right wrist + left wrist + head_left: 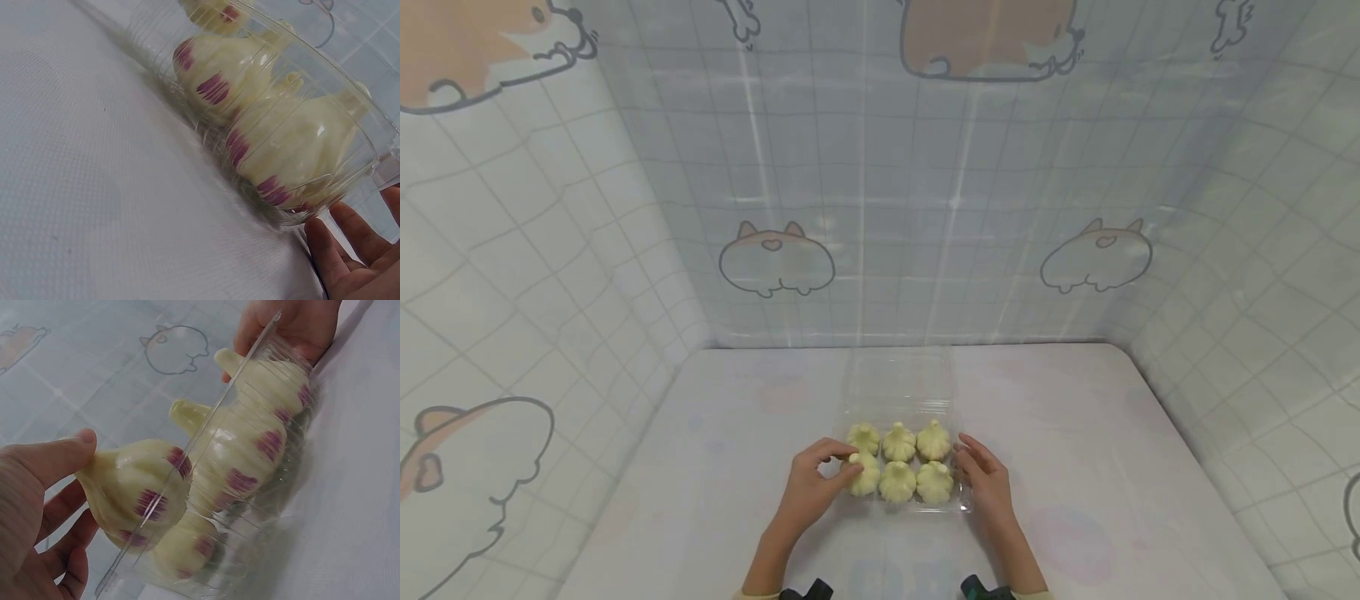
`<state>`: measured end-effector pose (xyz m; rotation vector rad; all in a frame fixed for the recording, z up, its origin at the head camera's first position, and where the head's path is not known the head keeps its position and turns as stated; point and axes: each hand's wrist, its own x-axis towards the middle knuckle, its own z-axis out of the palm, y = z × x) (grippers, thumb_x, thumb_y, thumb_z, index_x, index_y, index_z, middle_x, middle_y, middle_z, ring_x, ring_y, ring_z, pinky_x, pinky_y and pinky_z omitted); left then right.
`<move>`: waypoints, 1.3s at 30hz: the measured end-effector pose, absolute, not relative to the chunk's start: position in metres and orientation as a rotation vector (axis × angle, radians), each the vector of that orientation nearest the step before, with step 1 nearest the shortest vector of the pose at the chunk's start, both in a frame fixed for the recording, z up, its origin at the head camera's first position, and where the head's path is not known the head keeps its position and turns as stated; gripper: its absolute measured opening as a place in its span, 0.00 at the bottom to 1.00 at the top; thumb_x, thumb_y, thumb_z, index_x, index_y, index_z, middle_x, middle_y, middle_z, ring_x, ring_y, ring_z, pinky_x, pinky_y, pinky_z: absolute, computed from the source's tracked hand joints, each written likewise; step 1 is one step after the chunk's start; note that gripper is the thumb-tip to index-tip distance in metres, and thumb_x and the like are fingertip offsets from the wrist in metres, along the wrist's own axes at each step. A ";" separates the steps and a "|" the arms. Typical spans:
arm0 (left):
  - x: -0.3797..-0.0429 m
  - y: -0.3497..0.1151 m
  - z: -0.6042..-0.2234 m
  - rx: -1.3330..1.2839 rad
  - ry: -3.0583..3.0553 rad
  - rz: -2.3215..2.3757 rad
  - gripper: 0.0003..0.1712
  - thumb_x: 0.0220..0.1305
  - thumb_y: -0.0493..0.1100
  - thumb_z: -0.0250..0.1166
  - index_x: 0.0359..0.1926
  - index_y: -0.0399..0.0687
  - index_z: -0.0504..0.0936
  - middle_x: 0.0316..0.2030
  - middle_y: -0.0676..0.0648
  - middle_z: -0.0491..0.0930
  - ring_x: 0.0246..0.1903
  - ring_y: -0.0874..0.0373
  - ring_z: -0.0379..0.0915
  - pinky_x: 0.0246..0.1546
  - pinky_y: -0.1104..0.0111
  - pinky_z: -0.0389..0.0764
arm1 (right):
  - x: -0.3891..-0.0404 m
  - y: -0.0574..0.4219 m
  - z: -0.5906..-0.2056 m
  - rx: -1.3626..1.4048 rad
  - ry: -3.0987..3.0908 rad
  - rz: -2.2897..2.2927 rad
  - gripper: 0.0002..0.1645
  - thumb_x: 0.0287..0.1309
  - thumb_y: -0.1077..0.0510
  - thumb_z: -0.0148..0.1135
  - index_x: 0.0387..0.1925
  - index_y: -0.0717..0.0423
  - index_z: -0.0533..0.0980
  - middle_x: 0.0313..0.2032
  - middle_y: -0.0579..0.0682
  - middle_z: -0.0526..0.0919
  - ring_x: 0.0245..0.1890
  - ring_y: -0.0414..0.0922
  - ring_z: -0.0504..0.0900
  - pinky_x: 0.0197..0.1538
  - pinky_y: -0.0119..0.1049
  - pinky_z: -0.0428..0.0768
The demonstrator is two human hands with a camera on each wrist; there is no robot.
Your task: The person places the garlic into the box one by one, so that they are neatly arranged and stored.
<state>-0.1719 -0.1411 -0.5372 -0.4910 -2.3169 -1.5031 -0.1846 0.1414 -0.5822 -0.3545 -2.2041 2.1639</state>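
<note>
Several pale yellow garlic bulbs [898, 482] with purple patches sit in two rows in a clear plastic clamshell box [917, 505], whose lid [898, 375] is folded back. My left hand [813, 486] pinches the stem of the front-left garlic bulb [140, 487]. In the left wrist view that bulb is partly above the box rim, higher than its neighbours. On the other side, my right hand [987, 482] touches the right wall of the box with its fingers loosely bent. The right wrist view shows its fingertips [320, 234] against the box's lower corner.
A white cloth-covered table [1075, 433] lies under the box. Pale curtains with a grid and cartoon dogs [777, 260] hang behind it and on both sides. Dark camera mounts [808, 590] show at the wrists.
</note>
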 end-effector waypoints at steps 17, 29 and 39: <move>-0.176 -0.145 -0.550 -0.494 -2.482 -1.431 0.11 0.54 0.47 0.75 0.39 0.59 0.86 0.36 0.66 0.80 0.41 0.64 0.76 0.42 0.58 0.77 | -0.184 0.141 -0.584 -0.351 -2.207 2.160 0.24 0.69 0.52 0.57 0.64 0.53 0.72 0.58 0.58 0.76 0.57 0.53 0.75 0.56 0.44 0.76; -0.179 -0.146 -0.547 -0.466 -2.537 -1.316 0.11 0.51 0.44 0.77 0.38 0.60 0.87 0.35 0.69 0.78 0.41 0.65 0.73 0.45 0.61 0.75 | -0.185 0.142 -0.583 -0.346 -2.214 2.156 0.25 0.69 0.50 0.57 0.64 0.51 0.72 0.58 0.57 0.76 0.57 0.52 0.75 0.56 0.45 0.75; -0.179 -0.145 -0.547 -0.451 -2.582 -1.309 0.11 0.52 0.43 0.76 0.38 0.56 0.88 0.35 0.66 0.78 0.41 0.64 0.73 0.44 0.60 0.75 | -0.186 0.143 -0.585 -0.332 -2.220 2.139 0.25 0.69 0.50 0.58 0.63 0.52 0.72 0.57 0.57 0.77 0.55 0.52 0.76 0.55 0.45 0.76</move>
